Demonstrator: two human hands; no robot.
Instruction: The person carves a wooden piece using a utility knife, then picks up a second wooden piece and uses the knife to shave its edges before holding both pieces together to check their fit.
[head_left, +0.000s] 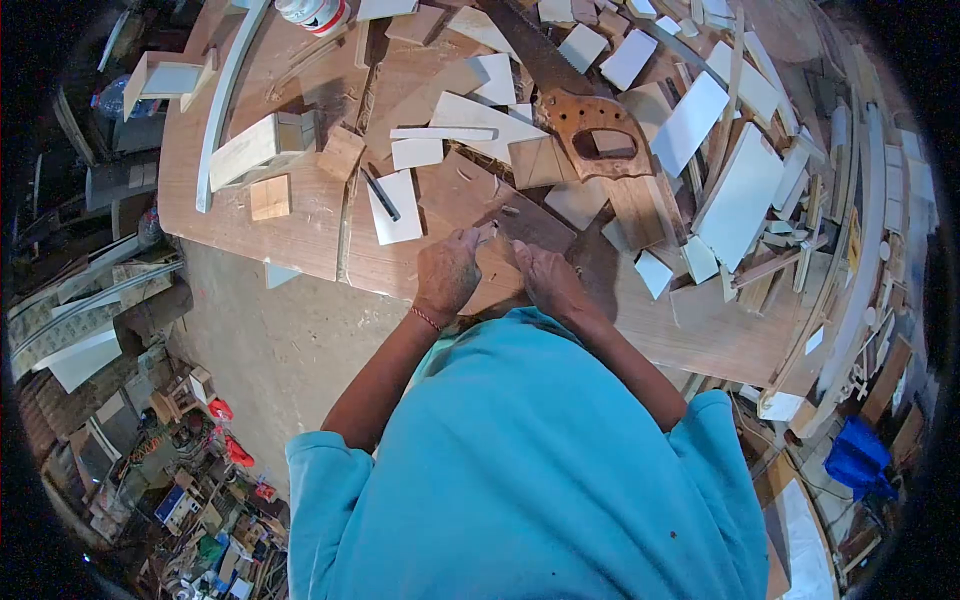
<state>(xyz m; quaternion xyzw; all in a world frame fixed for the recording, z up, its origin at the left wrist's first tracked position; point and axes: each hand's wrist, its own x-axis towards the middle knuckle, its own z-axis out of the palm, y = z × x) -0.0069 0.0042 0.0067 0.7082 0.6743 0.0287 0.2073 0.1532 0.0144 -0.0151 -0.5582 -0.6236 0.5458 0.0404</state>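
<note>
A small light-brown wooden piece [495,285] lies close to my body at the front edge of the workbench, between my two hands. My left hand [448,272] is closed at its left edge, with a red-and-white cord around the wrist. Across from it, my right hand [550,278] grips the right edge, fingers mostly hidden underneath. A small pale bit shows near the left fingertips, too small to name. Just beyond both hands lies a flat brown board [465,190]. A black pen or marker [382,195] rests on a white offcut [402,222] to the left.
A handsaw with a wooden handle [590,125] lies across offcuts beyond my hands. White panels [740,195] and scraps crowd the right side. On the left are a wooden block [270,197], a box-like piece [250,150] and a long strip [222,110]. A white tub [315,14] stands behind.
</note>
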